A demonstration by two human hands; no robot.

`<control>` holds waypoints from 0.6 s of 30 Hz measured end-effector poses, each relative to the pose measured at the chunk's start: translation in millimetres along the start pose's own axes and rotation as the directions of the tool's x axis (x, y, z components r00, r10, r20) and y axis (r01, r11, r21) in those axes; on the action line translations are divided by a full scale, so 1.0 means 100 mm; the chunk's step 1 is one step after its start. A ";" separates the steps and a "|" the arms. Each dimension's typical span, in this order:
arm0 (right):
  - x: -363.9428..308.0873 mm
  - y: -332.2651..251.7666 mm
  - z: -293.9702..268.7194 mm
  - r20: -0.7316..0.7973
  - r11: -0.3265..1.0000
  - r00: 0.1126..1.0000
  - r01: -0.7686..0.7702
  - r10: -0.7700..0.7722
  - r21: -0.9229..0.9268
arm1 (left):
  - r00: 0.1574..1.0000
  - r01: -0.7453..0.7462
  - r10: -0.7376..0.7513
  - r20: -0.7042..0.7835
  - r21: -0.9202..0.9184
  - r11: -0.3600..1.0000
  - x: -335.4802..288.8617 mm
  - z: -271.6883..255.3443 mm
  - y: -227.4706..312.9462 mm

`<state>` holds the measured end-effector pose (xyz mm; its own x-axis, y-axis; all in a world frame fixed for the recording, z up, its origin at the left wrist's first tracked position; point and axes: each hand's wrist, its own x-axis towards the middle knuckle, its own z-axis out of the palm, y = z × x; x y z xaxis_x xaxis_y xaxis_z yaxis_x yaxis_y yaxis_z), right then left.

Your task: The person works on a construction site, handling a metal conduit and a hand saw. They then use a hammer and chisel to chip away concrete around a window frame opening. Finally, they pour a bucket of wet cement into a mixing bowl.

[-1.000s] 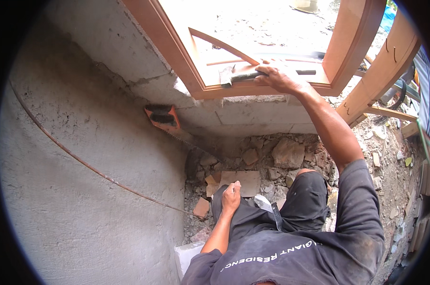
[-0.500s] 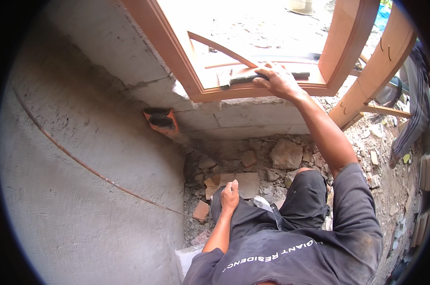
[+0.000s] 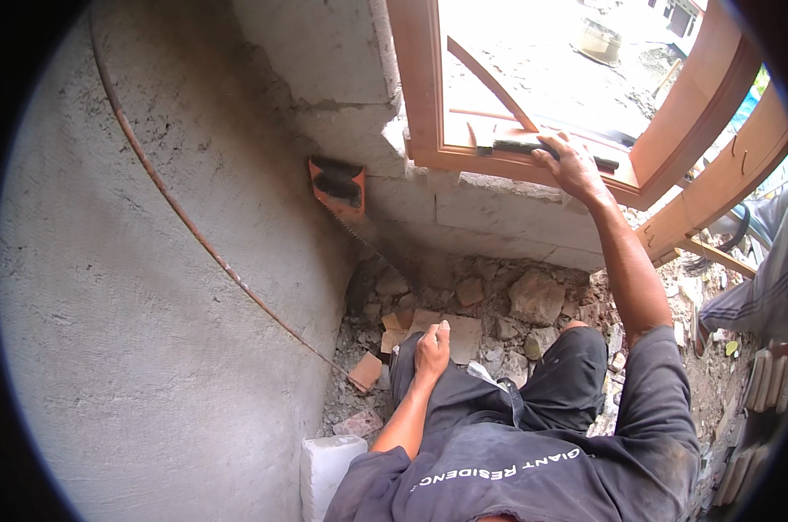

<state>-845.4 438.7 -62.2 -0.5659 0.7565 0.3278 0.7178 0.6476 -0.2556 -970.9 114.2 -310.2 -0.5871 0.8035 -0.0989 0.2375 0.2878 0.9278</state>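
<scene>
Right hand [image 3: 572, 167] is up on the bottom rail of the orange-brown wooden window frame [image 3: 429, 104], fingers curled down over a long dark flat bar-shaped tool [image 3: 520, 146] that lies along that rail; grip looks closed on it, thumb side hidden so can't say how tight. Arm is stretched up and fwd from the crouch, prob. because the sill sits well above the knees. Left hand [image 3: 432, 350] rests on the left knee of the dark trousers [image 3: 498, 404], fingers loosely bent, holding nothing, likely as a brace while the other arm reaches. Orange-handled handsaw [image 3: 342, 193] leans against the rough grey concrete block wall [image 3: 489, 217] just below the frame's left corner, handle up, blade running down twd the rubble, near but not touched by either hand. Below the wall, a gap packed w/ broken brick pieces and grey stones [image 3: 533, 296]. Thin rusty steel rod [image 3: 194, 226] curves across the smooth grey rendered wall [image 3: 150, 331] at left. White rectangular block [image 3: 328, 465] stands by the left elbow. Containers: only a round pale tub [image 3: 598, 39] outside thru the window opening, contents not visible. Another person's leg in striped trousers [image 3: 755, 300] at far right.
</scene>
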 end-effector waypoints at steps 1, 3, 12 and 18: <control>0.00 0.00 0.01 -0.003 1.000 1.000 0.011 -0.011 -0.009 | 0.996 0.083 -0.082 0.029 -0.066 0.994 0.03 -0.03 0.01; 0.02 -0.02 0.02 0.014 0.999 0.999 0.039 -0.039 -0.005 | 0.994 0.095 -0.105 -0.043 -0.191 0.977 0.19 -0.11 -0.02; -0.14 -0.24 -0.31 0.102 0.975 0.982 0.174 -0.161 -0.140 | 0.899 -0.066 -0.087 -0.429 -0.330 0.942 2.18 -1.07 0.97; -1.14 0.06 -0.47 -0.108 0.944 0.952 0.299 -0.286 0.141 | 0.902 0.102 -0.338 -0.270 -0.625 0.774 3.39 -1.11 0.84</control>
<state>-757.5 352.2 -58.9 -0.6999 0.5255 0.4837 0.4507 0.8503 -0.2717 -1235.5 352.9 -225.9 -0.8187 0.4863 -0.3053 -0.3603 -0.0211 0.9326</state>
